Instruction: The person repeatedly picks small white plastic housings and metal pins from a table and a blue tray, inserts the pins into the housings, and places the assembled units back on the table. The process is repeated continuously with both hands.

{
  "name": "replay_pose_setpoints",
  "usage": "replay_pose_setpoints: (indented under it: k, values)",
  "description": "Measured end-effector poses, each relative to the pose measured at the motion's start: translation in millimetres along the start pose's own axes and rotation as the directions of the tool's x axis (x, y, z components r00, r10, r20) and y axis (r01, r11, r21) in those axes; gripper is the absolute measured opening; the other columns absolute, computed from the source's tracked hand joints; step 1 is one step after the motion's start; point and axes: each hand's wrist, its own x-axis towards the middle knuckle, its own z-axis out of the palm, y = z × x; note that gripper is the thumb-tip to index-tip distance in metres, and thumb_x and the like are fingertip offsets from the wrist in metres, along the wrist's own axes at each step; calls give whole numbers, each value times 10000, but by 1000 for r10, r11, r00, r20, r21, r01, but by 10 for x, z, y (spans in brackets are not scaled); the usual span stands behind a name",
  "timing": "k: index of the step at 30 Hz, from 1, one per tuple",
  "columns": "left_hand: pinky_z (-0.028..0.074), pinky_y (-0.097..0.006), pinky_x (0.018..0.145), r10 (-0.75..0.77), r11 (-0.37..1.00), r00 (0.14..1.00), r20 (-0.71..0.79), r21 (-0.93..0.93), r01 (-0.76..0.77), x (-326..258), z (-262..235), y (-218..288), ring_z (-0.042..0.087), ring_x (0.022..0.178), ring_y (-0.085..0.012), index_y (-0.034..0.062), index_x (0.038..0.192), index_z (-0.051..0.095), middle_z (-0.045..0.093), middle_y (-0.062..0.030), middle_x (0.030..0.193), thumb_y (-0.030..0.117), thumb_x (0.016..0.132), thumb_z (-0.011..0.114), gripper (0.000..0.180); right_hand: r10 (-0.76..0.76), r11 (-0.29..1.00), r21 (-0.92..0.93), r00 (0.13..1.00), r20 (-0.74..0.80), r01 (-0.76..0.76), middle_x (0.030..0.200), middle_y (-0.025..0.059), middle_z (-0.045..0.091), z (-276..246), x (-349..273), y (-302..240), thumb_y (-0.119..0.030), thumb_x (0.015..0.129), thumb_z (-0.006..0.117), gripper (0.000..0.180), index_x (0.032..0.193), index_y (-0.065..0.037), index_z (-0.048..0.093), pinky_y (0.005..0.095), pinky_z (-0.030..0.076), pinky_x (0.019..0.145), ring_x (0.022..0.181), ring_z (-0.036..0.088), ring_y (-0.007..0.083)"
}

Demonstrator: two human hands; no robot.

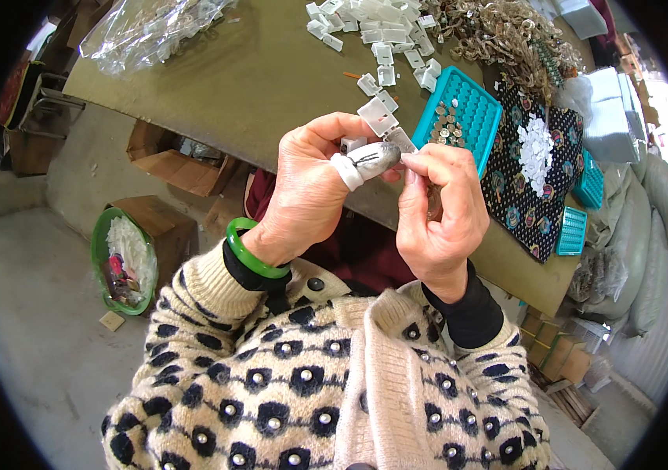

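My left hand (302, 180) is closed around a small open white plastic case (378, 115), held above the table's near edge. A smudged white finger cover (373, 160) wraps its thumb. My right hand (445, 207) meets it from the right, thumb and fingertips pinched together at the case's near end; what they pinch is too small to make out. Just beyond my right hand, a turquoise tray (471, 110) with rows of round hollows holds several small round metallic pieces (449, 124). More white plastic cases (389, 31) lie in a loose pile at the table's far side.
Tangled brownish strands (498, 39) heap at the far right. White flat pieces (536, 153) lie on a dark patterned cloth (506, 196). A clear plastic bag (153, 31) rests at far left. On the floor stand a green-rimmed basket (99, 258) and a cardboard box (185, 176).
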Motion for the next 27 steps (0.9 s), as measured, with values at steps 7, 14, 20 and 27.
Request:
replay_pose_setpoints:
  k: [7, 14, 20, 27]
  values:
    - [482, -220, 570, 117, 944, 991, -57, 316, -94, -31, 97, -12, 578, 657, -68, -1, 943, 667, 661, -41, 815, -1, 799, 725, 155, -123, 982, -150, 991, -60, 113, 918, 124, 601, -20, -31, 112, 123, 825, 611, 176, 955, 6, 593, 256, 481, 651, 753, 581, 189]
    - [481, -295, 657, -315, 888, 943, 109, -317, 333, -53, -38, -20, 587, 752, -168, 30, 1069, 622, 641, -64, 891, 190, 876, 653, 253, 21, 999, 37, 998, -60, -18, 930, 100, 575, -18, -107, 145, 93, 866, 596, 127, 957, 12, 563, 238, 473, 643, 758, 553, 143]
    - [467, -323, 668, -330, 848, 934, 134, -393, 356, -41, -111, -72, 592, 813, -197, 45, 1082, 620, 642, -76, 964, 187, 881, 649, 248, -77, 996, -55, 996, -47, 74, 923, 87, 572, 24, -133, 131, 81, 864, 593, 117, 939, 0, 553, 230, 456, 617, 726, 540, 118]
    - [491, -285, 637, -256, 948, 966, 16, -191, 255, -54, -32, -15, 616, 800, -182, 16, 1104, 603, 650, -104, 961, 128, 887, 643, 247, 662, 461, 658, 725, 192, -595, 853, 47, 590, 13, -92, 53, 76, 867, 597, 136, 922, -21, 520, 199, 452, 620, 665, 544, 68]
